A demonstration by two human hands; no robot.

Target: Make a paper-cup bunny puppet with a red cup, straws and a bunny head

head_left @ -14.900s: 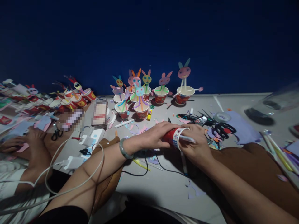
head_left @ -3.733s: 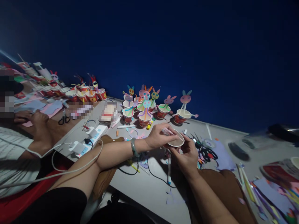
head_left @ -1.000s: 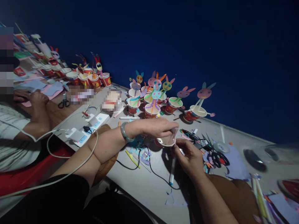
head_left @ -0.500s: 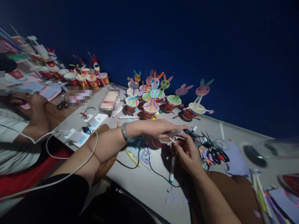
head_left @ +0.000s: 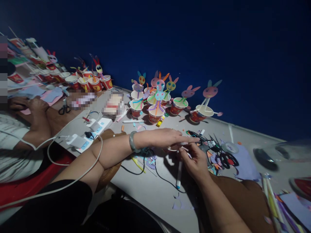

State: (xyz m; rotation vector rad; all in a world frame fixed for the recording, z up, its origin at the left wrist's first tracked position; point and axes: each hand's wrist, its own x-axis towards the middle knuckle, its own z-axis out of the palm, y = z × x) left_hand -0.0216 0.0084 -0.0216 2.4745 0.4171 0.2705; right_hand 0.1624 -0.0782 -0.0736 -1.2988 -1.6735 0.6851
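Observation:
A red-and-white paper cup [head_left: 172, 149] is mostly hidden between and beneath my hands at the middle of the table. My left hand [head_left: 166, 138], with a bangle at the wrist, reaches across the top of the cup. Its index finger is stretched out, and its lower fingers are partly hidden. On the near right side, my right hand [head_left: 194, 158] pinches at the cup's rim between thumb and fingers. A capped marker [head_left: 179, 174] lies on the table just below the cup. Whether something thin is between my hands I cannot make out.
Behind my hands stand several paper cups with paper rabbit figures [head_left: 156, 111]. Scissors [head_left: 227, 160], paper scraps and a tape roll [head_left: 230, 148] lie at right. A power strip [head_left: 94, 132] with white cables sits at left. Another person's hand [head_left: 37, 105] rests beyond it.
My left hand has lowered slightly and shifted a little right over the cup, hiding more of it. The pale strip beneath its fingers no longer shows clearly. My right hand stays at the rim.

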